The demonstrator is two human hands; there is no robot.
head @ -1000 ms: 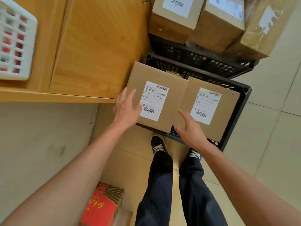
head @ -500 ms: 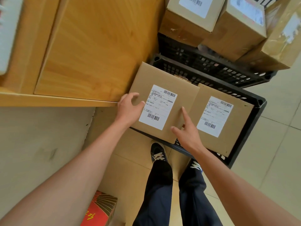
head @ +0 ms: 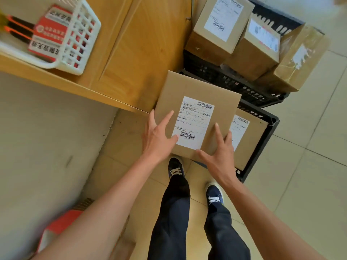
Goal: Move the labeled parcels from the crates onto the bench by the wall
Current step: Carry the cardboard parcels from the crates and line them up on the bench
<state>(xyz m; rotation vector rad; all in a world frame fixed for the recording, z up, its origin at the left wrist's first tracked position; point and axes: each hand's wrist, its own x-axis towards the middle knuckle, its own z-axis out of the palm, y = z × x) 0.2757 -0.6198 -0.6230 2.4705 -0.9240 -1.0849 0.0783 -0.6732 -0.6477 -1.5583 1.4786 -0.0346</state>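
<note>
I hold a flat cardboard parcel (head: 189,85) with a white barcode label, raised above the near black crate (head: 271,126) and tilted. My left hand (head: 156,136) grips its near left corner, thumb on the label. My right hand (head: 220,156) grips its near right corner, fingers spread over the top. A second labeled parcel (head: 247,147) lies in the near crate, partly hidden under the held one. The far black crate (head: 225,79) carries three more parcels, the left one (head: 217,30) labeled on top. The wooden bench (head: 135,49) runs along the wall to the left.
A white plastic basket (head: 80,51) with red packets sits on the bench at the far left. A red box (head: 58,229) lies on the floor by the wall, at the lower left. My feet stand on the tiled floor just before the near crate.
Both hands closed on the left parcel and lifted it out of the near crate, uncovering more of the parcel beside it. My view swung left, bringing the white basket in.
</note>
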